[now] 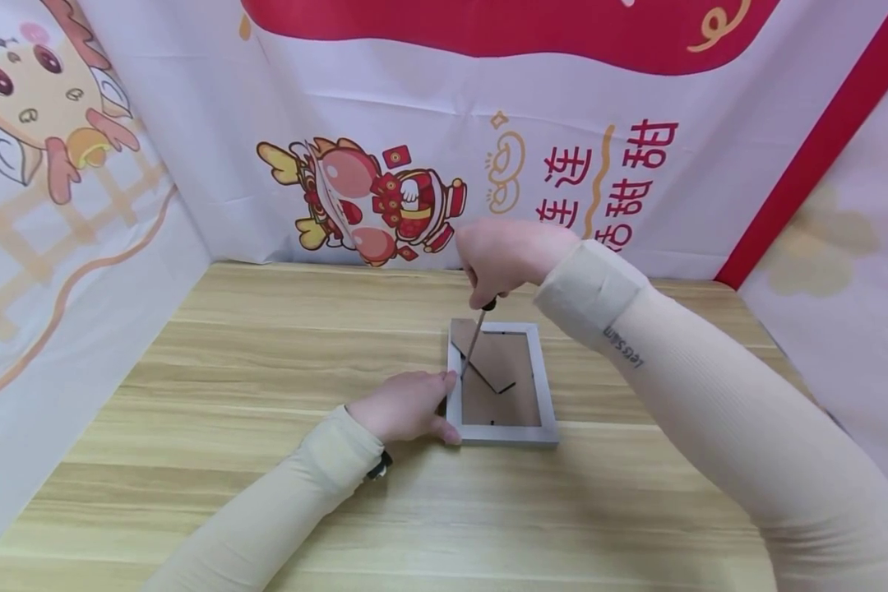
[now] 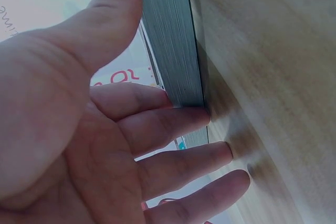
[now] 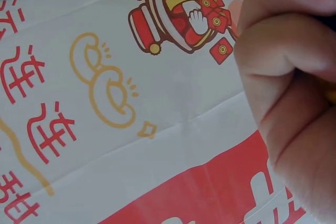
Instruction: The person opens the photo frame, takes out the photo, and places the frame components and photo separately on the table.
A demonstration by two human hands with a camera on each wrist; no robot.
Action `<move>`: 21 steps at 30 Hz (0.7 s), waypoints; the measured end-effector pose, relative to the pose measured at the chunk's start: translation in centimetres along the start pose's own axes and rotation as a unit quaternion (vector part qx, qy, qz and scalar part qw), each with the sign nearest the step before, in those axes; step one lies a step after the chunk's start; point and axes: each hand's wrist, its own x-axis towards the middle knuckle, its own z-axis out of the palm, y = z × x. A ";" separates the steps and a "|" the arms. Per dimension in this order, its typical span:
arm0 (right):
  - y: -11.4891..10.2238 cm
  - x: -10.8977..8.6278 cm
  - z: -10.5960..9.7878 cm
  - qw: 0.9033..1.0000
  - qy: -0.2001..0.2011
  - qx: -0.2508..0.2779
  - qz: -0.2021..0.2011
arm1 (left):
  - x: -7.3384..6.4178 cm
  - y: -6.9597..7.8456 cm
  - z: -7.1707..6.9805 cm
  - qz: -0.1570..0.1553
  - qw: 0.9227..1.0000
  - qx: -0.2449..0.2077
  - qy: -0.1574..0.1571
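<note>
A picture frame (image 1: 548, 411) with a silver-grey border lies back side up on the wooden table, its brown backing board (image 1: 514, 362) showing. My left hand (image 1: 407, 404) rests at its left side, thumb and forefinger on the border. In the left wrist view the frame's brushed edge (image 2: 170, 40) runs along the thumb and fingertips, and the other fingers (image 2: 184, 169) extend past it, spread. Above the frame my right hand (image 1: 506, 256) grips a screwdriver (image 1: 475, 341) by its dark handle. The shaft slants down to the left inner edge, beside my left forefinger. Curled fingers hide most of the handle.
A thin dark bent strip (image 1: 481, 375) crosses the backing board. Small dark tabs (image 1: 492, 423) sit along the inner border. Behind the table (image 1: 266, 329) hangs a white and red printed cloth (image 1: 385, 90), with more cloth at both sides.
</note>
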 end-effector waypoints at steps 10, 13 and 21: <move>-1.5 0.3 -0.3 1.000 0.003 -0.019 0.004 | -0.3 0.2 -0.2 0.006 1.000 -0.002 0.004; -2.1 0.4 -0.4 0.999 0.003 -0.031 0.004 | -0.3 0.2 -0.2 0.009 1.000 -0.004 0.007; -2.5 0.5 -0.3 0.999 0.007 -0.038 0.002 | -0.3 0.1 -0.1 0.008 1.000 -0.009 0.012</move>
